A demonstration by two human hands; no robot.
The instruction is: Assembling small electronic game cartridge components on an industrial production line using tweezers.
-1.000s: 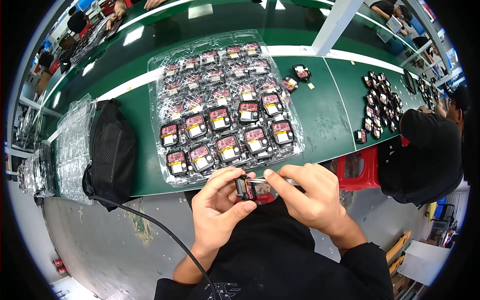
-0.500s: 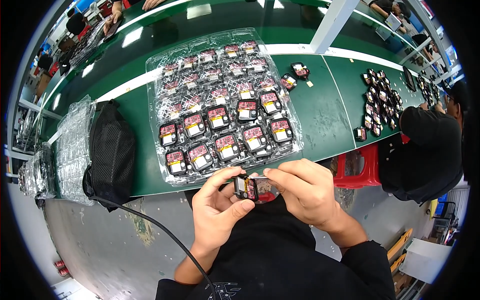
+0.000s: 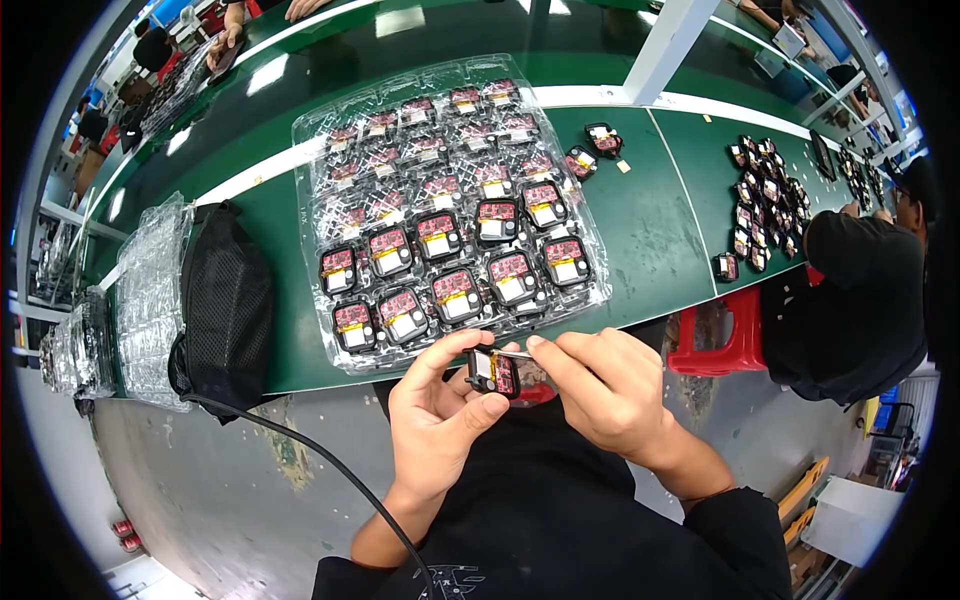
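My left hand (image 3: 440,400) is closed round the edges of a small electronic unit (image 3: 492,373) in a black housing, above my lap at the table's front edge. The unit shows a red circuit board, a pale silvery block and a strip of yellow tape. Between the fingers of my right hand (image 3: 615,390) is a thin metal tool, seemingly tweezers (image 3: 516,354), its tip against the unit's upper edge. Just beyond both hands lies a clear plastic tray (image 3: 590,225) with rows of similar black-framed units (image 3: 457,294).
Two loose units (image 3: 603,139) lie right of the tray, and a heap of units (image 3: 765,200) is farther right. A black mesh bag (image 3: 228,300) and clear trays (image 3: 150,290) stand left. A black cable (image 3: 330,460) crosses my left forearm. A co-worker (image 3: 850,290) sits right, near a red stool (image 3: 715,335).
Both hands keep their grip, and the tool stays at the unit's upper edge. My right hand has shifted slightly downward. The whole view has moved a little.
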